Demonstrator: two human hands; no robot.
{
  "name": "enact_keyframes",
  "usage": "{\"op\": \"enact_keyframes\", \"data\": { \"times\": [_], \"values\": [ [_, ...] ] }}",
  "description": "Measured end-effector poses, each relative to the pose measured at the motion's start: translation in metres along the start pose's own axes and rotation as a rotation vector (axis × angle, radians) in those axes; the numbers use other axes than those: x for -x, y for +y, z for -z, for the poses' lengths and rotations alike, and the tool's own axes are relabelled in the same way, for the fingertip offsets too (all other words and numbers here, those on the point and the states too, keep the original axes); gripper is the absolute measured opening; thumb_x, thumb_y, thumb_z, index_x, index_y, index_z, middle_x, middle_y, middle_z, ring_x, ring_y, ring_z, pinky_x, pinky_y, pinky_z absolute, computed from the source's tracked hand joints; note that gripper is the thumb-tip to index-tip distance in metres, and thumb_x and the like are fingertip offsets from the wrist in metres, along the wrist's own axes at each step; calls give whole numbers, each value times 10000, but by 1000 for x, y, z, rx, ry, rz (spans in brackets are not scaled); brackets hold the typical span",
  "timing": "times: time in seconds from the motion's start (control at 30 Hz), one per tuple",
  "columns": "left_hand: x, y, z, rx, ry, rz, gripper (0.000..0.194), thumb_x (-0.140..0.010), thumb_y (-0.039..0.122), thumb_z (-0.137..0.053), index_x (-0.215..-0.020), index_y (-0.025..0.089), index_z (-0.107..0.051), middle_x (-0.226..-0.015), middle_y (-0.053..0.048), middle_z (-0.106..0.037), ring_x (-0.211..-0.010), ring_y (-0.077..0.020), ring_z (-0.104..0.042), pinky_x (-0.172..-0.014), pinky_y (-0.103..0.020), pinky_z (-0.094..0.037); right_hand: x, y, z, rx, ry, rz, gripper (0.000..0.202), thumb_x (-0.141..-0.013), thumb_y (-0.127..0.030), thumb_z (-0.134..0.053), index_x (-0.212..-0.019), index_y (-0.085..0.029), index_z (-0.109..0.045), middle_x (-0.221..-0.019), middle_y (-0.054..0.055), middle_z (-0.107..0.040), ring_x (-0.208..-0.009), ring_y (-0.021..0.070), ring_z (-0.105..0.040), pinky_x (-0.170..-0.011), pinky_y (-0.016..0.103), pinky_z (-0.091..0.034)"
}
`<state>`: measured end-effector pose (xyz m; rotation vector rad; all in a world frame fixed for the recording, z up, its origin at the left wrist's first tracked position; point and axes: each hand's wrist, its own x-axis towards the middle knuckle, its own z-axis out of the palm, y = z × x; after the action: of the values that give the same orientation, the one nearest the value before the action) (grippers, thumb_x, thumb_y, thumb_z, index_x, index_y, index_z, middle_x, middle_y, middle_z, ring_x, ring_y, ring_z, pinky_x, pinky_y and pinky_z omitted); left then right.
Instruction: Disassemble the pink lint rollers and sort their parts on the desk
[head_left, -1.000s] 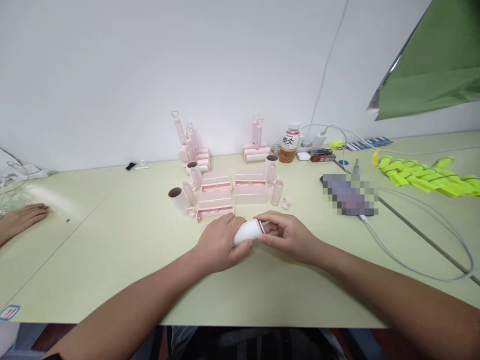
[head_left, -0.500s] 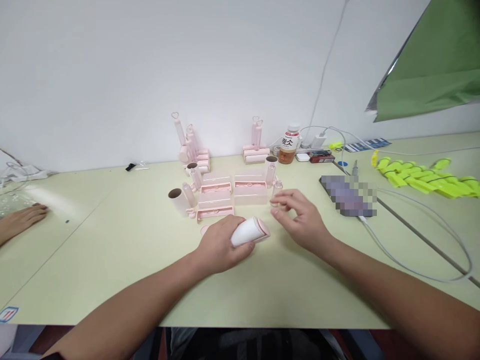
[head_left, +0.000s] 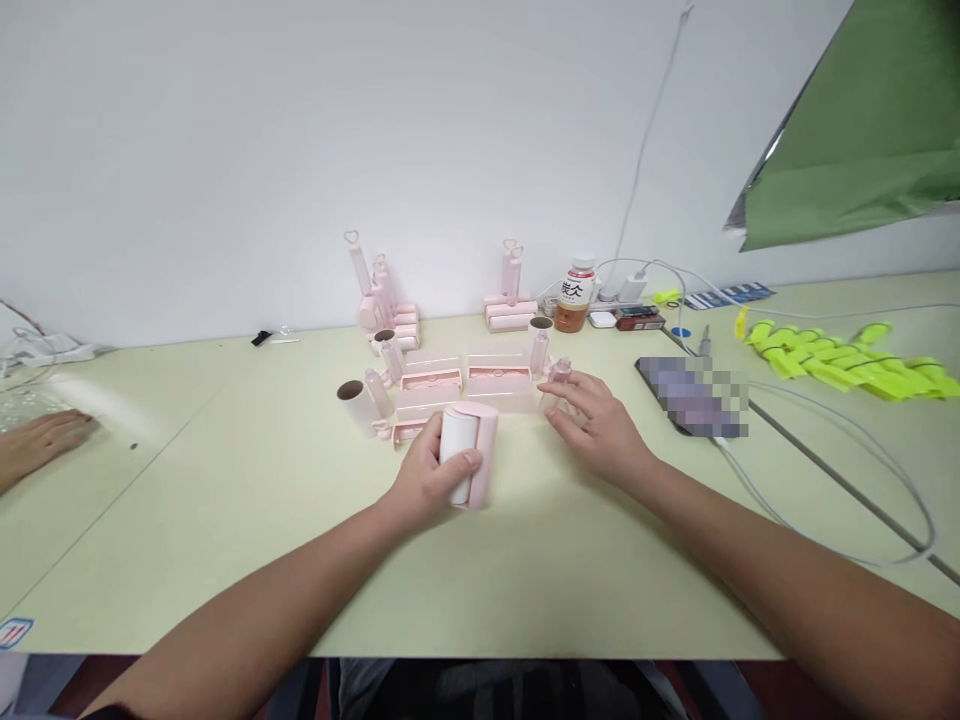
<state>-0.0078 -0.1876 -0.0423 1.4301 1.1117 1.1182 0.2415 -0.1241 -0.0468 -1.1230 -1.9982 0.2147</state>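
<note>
My left hand (head_left: pixel 429 468) is wrapped round a lint roller head (head_left: pixel 459 455), a white paper roll with a pink cover, now held nearly upright. My right hand (head_left: pixel 604 430) has its thumb and fingers curled about a translucent pink handle (head_left: pixel 561 369); the fingers partly hide it. Between and beyond my hands lie open pink cases (head_left: pixel 499 373) with clear lids. White paper rolls with brown cores stand beside them, one on the left (head_left: pixel 355 408) and one on the right (head_left: pixel 540 345).
Assembled pink lint rollers (head_left: pixel 511 315) stand against the wall. Right of them are a drink bottle (head_left: pixel 574 298), a phone (head_left: pixel 686 395) with a white cable, and yellow-green strips (head_left: pixel 847 360). Another person's hand (head_left: pixel 52 436) rests at the far left.
My left hand has turned the lint roller head from slanting to nearly upright, its pink cover now facing right. My right hand's fingers have closed in around the handle.
</note>
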Motion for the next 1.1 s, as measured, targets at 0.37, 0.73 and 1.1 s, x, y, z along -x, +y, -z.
{"op": "enact_keyframes", "data": {
  "times": [0.37,0.73,1.1],
  "values": [
    [-7,-3,-4,412,-16,86,392,-661,356,-701,-947,180,-498,-722,-1,-586,-555,-126,-512,-500,-233,-386,24,-52,15,-509,-502,245,259,-901,-169,-491,-1158,-201,-484,-674,-48,-463,-534,107,-404,-500,230,-349],
    [-4,-5,-3,388,-72,101,435,-682,367,-713,-1021,184,-511,-701,25,-522,-545,-107,-468,-478,-212,-359,22,-49,13,-471,-460,205,232,-880,-196,-533,-1097,-152,-603,-605,-57,-486,-477,78,-392,-470,212,-334],
    [-5,-8,-3,236,-70,126,464,-691,402,-749,-1028,188,-513,-769,25,-499,-645,-116,-462,-599,-238,-397,18,-57,19,-279,-377,350,272,-812,-96,-543,-1051,-156,-658,-869,57,-700,-596,106,-554,-557,222,-449]
  ]
}}
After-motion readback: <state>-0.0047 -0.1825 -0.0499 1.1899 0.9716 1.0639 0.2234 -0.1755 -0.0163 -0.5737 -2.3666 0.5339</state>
